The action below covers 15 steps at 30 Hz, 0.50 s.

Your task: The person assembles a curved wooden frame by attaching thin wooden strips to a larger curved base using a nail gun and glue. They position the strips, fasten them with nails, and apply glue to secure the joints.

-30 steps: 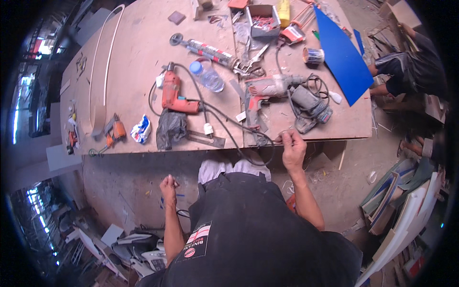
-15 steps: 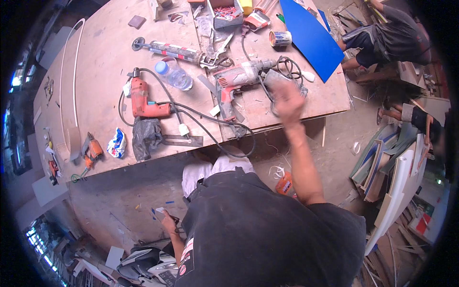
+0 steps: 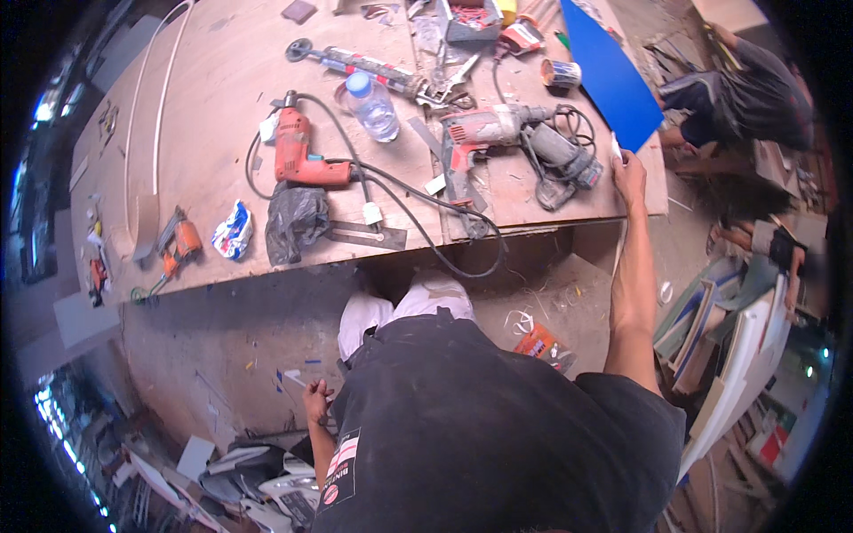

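My right hand (image 3: 630, 178) is at the table's right edge. Its fingers are closed on a small, slim white piece (image 3: 616, 145) beside the corner of a blue sheet (image 3: 613, 80); its kind is not clear. My left hand (image 3: 317, 400) hangs low beside my body, fingers loosely bent and apart, with nothing visible in it. Left of my right hand lie a grey corded power tool (image 3: 562, 158) and a dusty red-and-grey drill (image 3: 484, 131). An orange-red drill (image 3: 298, 147) rests farther left, its dark cable looping over the front edge.
On the wooden table (image 3: 213, 107) are a water bottle (image 3: 375, 111), a caulking gun (image 3: 369, 69), a black plastic bag (image 3: 298, 222), a can (image 3: 561, 74) and a box of small parts (image 3: 469, 22). Another person (image 3: 742, 93) is at the right. Stacked boards (image 3: 733, 346) stand below there.
My right hand has moved right, from above the grey power tool to the white piece by the blue sheet. My left hand stays low at my side. The whole view has shifted slightly.
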Available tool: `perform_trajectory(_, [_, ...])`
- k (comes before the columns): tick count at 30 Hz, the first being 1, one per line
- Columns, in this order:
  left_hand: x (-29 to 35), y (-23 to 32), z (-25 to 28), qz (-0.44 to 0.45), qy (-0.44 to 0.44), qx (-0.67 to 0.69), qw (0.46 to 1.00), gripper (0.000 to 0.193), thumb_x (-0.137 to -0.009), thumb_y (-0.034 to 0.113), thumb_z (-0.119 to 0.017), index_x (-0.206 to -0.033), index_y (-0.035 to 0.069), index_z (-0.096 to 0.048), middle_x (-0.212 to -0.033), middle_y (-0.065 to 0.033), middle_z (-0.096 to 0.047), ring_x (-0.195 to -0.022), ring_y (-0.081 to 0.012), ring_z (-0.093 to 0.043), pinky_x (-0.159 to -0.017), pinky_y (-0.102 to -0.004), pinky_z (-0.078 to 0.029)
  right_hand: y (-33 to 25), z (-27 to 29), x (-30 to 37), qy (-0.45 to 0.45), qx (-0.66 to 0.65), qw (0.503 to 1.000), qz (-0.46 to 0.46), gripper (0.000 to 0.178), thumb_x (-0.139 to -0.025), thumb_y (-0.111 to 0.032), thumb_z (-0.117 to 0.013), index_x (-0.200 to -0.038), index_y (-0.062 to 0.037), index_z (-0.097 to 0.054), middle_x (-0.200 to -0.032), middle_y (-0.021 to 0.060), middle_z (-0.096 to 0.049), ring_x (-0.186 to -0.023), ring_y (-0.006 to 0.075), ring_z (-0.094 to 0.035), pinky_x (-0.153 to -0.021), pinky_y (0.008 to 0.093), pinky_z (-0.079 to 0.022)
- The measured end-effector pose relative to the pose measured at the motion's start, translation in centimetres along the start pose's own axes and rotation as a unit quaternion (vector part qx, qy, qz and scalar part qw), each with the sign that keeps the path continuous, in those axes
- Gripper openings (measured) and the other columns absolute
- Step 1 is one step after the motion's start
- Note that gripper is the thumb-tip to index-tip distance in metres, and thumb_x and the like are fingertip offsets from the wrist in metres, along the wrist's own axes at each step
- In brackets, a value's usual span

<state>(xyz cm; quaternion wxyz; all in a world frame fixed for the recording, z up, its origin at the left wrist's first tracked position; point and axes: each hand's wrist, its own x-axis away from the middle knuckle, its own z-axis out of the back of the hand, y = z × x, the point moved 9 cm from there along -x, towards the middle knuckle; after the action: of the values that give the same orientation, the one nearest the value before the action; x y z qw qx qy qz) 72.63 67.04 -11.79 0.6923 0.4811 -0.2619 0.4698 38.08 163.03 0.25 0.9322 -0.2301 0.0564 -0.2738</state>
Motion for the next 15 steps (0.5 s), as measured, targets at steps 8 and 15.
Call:
perform_trajectory(8, [-12.5,-3.1,2.0,-0.08,-0.143,-0.015,0.986,0.028,-0.1,0.033,-0.072,-0.106,0.006,-0.067,-0.102,-0.0043,-0.069,-0.087,-0.0153,-0.067,-0.069,-0.0305,-0.052,-15.0,10.3,6.6,-0.042,-0.531,0.846,-0.011,0.04,-0.104,-0.022,-0.06,-0.137,0.0019,-0.057,-0.126,0.0143,-0.069,-0.115,0.0262,-0.07,-0.098,0.039,-0.057])
perform_trajectory(15, [-21.2,1.2,10.1,-0.091,-0.058,0.048,0.993,0.028,-0.1,0.03,-0.07,-0.116,0.008,-0.067,-0.102,-0.0048,-0.07,-0.081,-0.0177,-0.068,-0.057,-0.0319,-0.052,-41.9,18.3,11.4,-0.083,-0.565,0.81,0.134,0.036,-0.1,-0.021,-0.068,-0.131,-0.0043,-0.063,-0.116,0.0059,-0.071,-0.107,0.0185,-0.067,-0.096,0.0382,-0.054])
